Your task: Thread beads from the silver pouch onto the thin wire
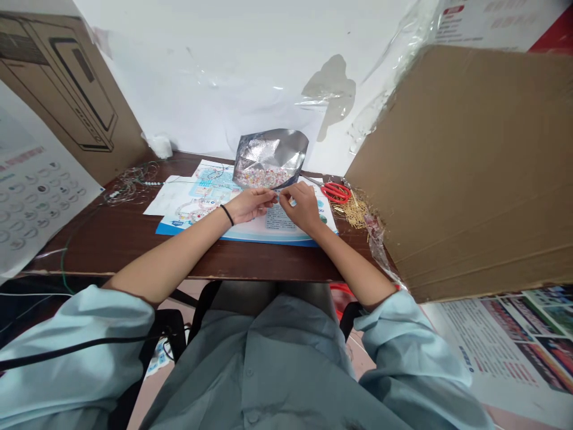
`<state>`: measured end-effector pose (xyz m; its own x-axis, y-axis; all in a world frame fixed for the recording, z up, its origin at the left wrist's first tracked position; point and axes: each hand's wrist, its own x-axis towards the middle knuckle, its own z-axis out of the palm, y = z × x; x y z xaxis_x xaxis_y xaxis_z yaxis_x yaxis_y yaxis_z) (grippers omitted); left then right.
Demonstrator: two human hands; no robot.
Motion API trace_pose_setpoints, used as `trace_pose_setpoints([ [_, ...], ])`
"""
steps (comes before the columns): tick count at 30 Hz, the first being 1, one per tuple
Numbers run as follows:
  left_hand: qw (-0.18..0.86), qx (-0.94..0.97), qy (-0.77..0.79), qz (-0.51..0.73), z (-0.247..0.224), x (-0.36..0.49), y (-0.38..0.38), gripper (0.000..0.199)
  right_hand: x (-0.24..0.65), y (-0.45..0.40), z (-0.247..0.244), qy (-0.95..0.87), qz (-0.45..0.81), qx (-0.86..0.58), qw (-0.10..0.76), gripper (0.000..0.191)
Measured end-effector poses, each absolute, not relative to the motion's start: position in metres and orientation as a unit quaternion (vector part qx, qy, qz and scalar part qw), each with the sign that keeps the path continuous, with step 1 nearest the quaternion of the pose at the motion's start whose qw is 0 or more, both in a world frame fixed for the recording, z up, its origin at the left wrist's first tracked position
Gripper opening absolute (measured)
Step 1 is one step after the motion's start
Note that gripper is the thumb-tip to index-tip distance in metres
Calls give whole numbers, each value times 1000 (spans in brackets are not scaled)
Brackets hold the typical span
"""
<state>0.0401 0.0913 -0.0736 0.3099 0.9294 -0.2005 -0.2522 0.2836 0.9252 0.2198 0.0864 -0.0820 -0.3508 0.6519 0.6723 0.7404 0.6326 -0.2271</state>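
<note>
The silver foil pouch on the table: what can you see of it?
The silver foil pouch is crumpled and shiny. Small multicoloured beads fill its lower part; whether behind a clear panel or in an opening is hard to tell. It stands tilted, apparently leaning on the white backing, at the far side of the dark wooden table, its bottom edge on a printed sheet. The left hand and right hand are just below it, apparently not touching it.

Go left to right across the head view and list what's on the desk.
Tangled wire, white paper, left hand, right hand, red scissors, gold pins
</note>
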Motion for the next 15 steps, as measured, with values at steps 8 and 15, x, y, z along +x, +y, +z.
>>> trace_pose_setpoints([
  [8, 686, 438, 407, 415, -78, 39, 95, 17, 219, 87, -86, -817, -58, -410, 400, 18],
  [15, 680, 455, 401, 412, -76, 40, 93, 22, 219, 87, -86, -822, -53, -416, 386, 18],
])
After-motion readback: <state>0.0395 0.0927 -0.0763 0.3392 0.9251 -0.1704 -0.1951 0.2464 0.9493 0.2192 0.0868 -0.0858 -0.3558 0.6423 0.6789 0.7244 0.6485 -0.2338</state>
